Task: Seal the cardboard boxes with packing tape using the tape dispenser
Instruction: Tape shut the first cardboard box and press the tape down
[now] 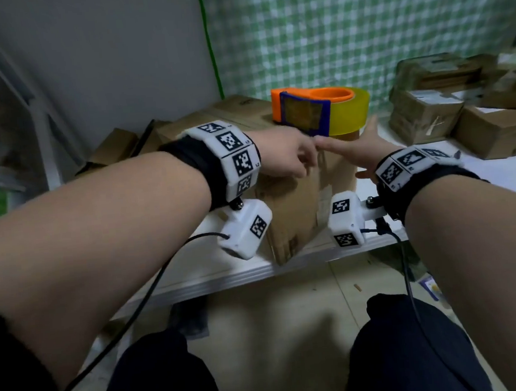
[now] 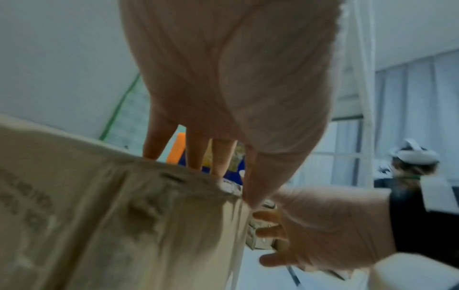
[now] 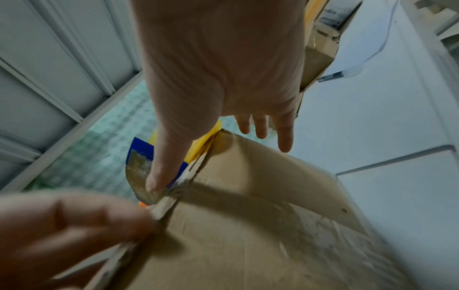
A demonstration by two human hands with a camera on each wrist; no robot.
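Observation:
A brown cardboard box [image 1: 295, 217] stands at the front edge of the white table [image 1: 214, 279]. On its top sits an orange and blue tape dispenser [image 1: 303, 114] with a yellowish tape roll [image 1: 352, 110]. My left hand [image 1: 281, 159] lies on the box's near top edge. Its straight fingers [image 2: 198, 155] reach over the top toward the dispenser [image 2: 177, 149], and its thumb runs down the corner. My right hand [image 1: 361, 150] is spread open along the box's right side. Its thumb [image 3: 164, 166] touches the top corner beside the dispenser's blue plate [image 3: 140, 151]. Neither hand holds the dispenser.
Several taped cardboard parcels [image 1: 429, 114] are stacked at the back right of the table. Flattened cartons [image 1: 117, 144] lean behind the box on the left. A green checked cloth [image 1: 360, 26] covers the wall behind. My knees and the wrist-camera cables are below the table edge.

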